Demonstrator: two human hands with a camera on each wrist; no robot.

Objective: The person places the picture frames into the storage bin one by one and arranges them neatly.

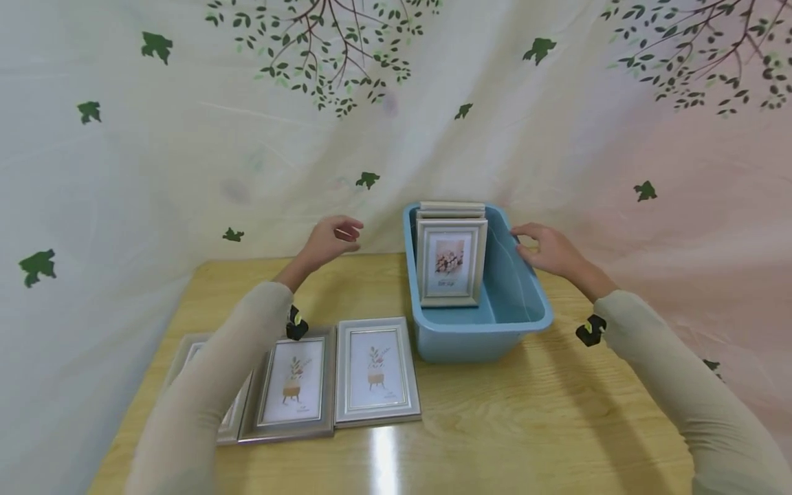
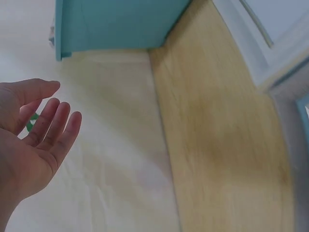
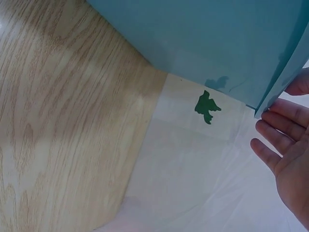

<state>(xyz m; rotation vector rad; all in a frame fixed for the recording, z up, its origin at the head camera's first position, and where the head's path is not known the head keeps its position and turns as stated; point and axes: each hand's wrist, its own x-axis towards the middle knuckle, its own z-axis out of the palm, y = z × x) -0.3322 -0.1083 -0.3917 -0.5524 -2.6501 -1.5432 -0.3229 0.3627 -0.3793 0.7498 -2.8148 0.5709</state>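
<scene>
My left hand [image 1: 331,240] hovers over the back of the table, left of the blue bin [image 1: 476,347], with loosely bent fingers and nothing in them. In the left wrist view its palm and spread fingers [image 2: 50,128] show apart from the bin. On the other side, my right hand [image 1: 547,251] touches the bin's right rim with its fingertips; in the right wrist view relaxed fingers [image 3: 275,135] lie right at that rim. Inside the bin, several picture frames [image 1: 423,265] stand upright, one behind another, toward the left wall. The front one shows a flower picture.
Side by side at the table's left lie a light silver frame [image 1: 343,378], a darker frame [image 1: 266,430] and another frame [image 1: 229,433], partly covered by my left sleeve. A cloth with leaf prints [image 1: 278,185] hangs behind the wooden table [image 1: 495,426].
</scene>
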